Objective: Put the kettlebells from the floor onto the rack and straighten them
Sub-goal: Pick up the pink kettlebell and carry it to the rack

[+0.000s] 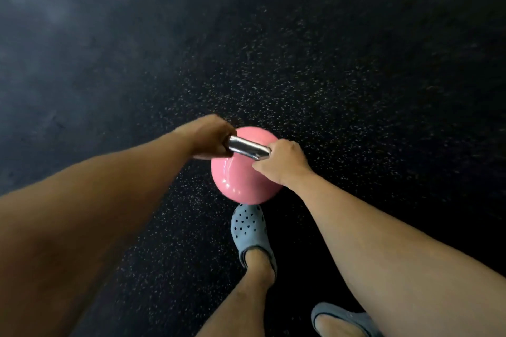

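I have both hands clenched on the polished steel handle (247, 147) of a glossy pink, round-bodied kettlebell (241, 180), seen from above over a black rubber floor flecked with white (342, 85). My left hand (212, 137) wraps the far-left end of the bar, fingers curled under it; my right hand (282, 161) grips the near-right end, knuckles up. The bell sits at mid-frame, just beyond the toe of my grey perforated clog (249, 230); a second clog (339, 317) stands nearer, to the right. I cannot tell whether the bell rests on the floor or hangs just clear of it. No rack is in view.

In my judgement the step in hand is the lift and carry. Done well, it means keeping both grips even so the bar stays level, holding the weight close to the body, and keeping it clear of the forward foot, which lies directly beneath its near edge.
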### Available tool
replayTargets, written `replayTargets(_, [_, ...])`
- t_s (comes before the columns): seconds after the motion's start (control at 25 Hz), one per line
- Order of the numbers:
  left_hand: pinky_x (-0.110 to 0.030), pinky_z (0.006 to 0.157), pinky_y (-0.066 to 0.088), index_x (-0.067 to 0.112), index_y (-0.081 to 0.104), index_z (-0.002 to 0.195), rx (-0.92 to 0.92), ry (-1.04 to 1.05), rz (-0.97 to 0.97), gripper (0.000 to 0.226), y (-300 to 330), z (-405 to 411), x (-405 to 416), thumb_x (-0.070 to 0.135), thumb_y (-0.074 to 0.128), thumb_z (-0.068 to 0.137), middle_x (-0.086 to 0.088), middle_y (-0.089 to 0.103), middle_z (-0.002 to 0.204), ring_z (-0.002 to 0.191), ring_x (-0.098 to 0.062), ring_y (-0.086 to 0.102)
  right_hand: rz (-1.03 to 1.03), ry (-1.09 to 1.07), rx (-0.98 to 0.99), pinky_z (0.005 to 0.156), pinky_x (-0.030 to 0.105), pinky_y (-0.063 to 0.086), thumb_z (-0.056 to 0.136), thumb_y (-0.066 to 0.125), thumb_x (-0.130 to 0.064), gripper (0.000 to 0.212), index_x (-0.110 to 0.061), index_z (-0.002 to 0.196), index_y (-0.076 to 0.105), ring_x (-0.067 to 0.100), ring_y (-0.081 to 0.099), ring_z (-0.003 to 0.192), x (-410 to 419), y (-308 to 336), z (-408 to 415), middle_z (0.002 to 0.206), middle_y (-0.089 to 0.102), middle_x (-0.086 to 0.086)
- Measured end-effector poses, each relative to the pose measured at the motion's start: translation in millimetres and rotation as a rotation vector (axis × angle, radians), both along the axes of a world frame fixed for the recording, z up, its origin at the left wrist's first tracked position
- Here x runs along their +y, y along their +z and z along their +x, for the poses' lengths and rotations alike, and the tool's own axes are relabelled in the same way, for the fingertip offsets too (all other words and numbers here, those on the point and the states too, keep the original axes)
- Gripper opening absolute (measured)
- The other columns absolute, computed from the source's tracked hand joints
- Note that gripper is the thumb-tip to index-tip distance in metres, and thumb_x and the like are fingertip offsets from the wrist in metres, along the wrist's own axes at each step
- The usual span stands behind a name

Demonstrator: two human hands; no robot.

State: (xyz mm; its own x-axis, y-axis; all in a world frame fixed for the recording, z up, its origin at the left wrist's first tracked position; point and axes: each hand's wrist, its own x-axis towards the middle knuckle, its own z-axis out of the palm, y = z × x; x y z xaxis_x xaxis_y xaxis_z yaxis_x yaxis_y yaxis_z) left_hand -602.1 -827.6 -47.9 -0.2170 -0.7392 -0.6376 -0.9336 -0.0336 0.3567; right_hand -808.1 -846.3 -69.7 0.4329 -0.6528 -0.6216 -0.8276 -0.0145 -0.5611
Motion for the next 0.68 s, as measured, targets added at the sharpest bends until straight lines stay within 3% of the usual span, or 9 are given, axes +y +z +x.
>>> replayTargets(0.2, [-0.028, 0.052, 0.047, 0.026, 0.067, 0.073, 0.107, -0.087, -0.013, 0.008, 37, -148, -31, 0.029, 0.065, 0.065, 0.009, 0.062, 0.061, 0.057, -0.007, 0.058, -0.082, -0.184, 0.038, 0.043, 0.015, 0.029, 0.063, 0.068, -0.03, 0.027, -0.025, 0.047, 0.046, 0.005, 0.049, 0.049, -7, 47, -147, 0.052, 0.051, -0.008])
replayTargets(0.44, [-0.03, 0.054, 0.05, 0.024, 0.071, 0.079, 0.205, -0.386, -0.123, 0.015, 116, -378, -88, 0.029, 0.065, 0.065, 0.005, 0.065, 0.066, 0.061, -0.014, 0.061, -0.239, -0.515, 0.095, 0.044, 0.017, 0.032, 0.063, 0.069, -0.029, 0.029, -0.024, 0.043, 0.049, 0.011, 0.053, 0.047, 1, 130, -363, 0.046, 0.051, -0.007])
replayTargets(0.68, [-0.029, 0.054, 0.051, 0.027, 0.07, 0.079, 0.26, -0.768, -0.188, 0.01, 221, -635, -78, 0.029, 0.067, 0.07, 0.007, 0.065, 0.068, 0.063, -0.01, 0.062, -0.416, -0.876, 0.177, 0.047, 0.017, 0.035, 0.064, 0.072, -0.029, 0.025, -0.023, 0.048, 0.054, 0.013, 0.054, 0.05, 74, 230, -584, 0.048, 0.052, -0.008])
